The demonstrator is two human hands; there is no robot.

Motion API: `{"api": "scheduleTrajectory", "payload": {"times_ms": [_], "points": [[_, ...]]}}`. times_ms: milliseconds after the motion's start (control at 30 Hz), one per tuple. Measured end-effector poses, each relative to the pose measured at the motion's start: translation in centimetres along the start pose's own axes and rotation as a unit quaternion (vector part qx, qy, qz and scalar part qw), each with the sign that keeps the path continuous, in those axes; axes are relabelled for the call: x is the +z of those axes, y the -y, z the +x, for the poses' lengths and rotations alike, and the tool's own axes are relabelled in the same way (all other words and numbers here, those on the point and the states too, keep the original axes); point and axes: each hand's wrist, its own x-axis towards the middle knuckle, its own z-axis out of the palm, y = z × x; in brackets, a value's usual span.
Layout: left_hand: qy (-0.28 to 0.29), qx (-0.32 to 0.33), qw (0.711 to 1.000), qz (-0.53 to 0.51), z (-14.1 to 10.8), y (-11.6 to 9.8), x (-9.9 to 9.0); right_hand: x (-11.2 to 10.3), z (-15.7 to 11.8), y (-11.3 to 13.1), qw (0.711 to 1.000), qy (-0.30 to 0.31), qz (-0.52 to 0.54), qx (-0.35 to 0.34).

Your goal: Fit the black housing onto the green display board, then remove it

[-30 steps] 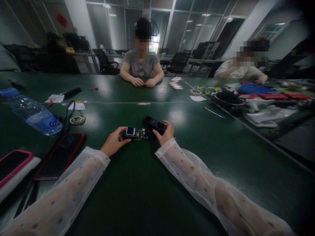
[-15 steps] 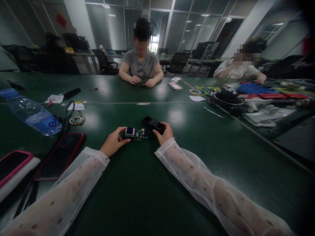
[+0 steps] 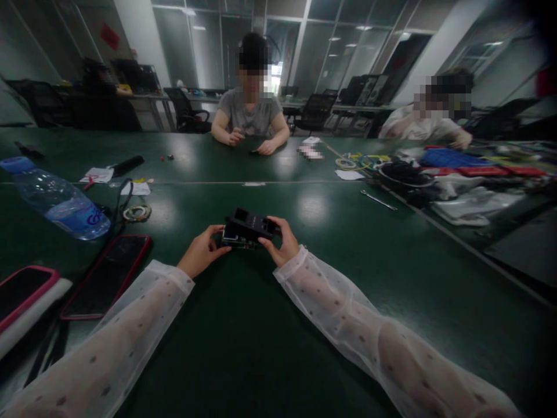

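My left hand (image 3: 204, 249) pinches the left end of a small green circuit board (image 3: 243, 244) with a little screen. Most of the board is hidden beneath a black plastic housing (image 3: 251, 223) with cut-out openings. Fingers and thumb of my right hand (image 3: 282, 241) are closed on the right end of that housing, which is slightly tilted over the board. Whether the two parts touch I cannot tell. Both hands are close to the green table (image 3: 243, 325).
To the left are a water bottle (image 3: 61, 203), a phone with a red edge (image 3: 107, 276) and a pink-cased phone (image 3: 26, 293). A wrench (image 3: 378, 200) lies right, before heaped cables and bags (image 3: 474, 203). Across the table sits a person in grey (image 3: 250, 116).
My right hand has brought the black housing left, from behind the circuit board's right end to over the board, covering most of it. My left hand has stayed in place.
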Motion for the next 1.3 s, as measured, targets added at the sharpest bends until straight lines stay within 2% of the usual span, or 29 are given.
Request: {"api": "scheduleTrajectory", "payload": {"times_ms": [367,533,767,1300], "points": [[-0.003,-0.002,1.0,0.025,0.0,0.0,-0.1,0.4,-0.1,-0.7,0.997,0.079,-0.009,-0.011],[-0.009,-0.008,1.0,0.014,-0.1,0.4,0.1,0.4,-0.1,-0.8,0.995,0.095,-0.015,-0.007],[-0.007,0.004,1.0,0.023,-0.1,0.3,0.1,0.6,-0.2,-1.2,0.988,0.141,-0.069,-0.004],[0.004,-0.005,0.999,0.046,-0.1,-0.2,-0.3,0.7,-0.2,-1.8,0.988,0.148,-0.037,0.021]]}}
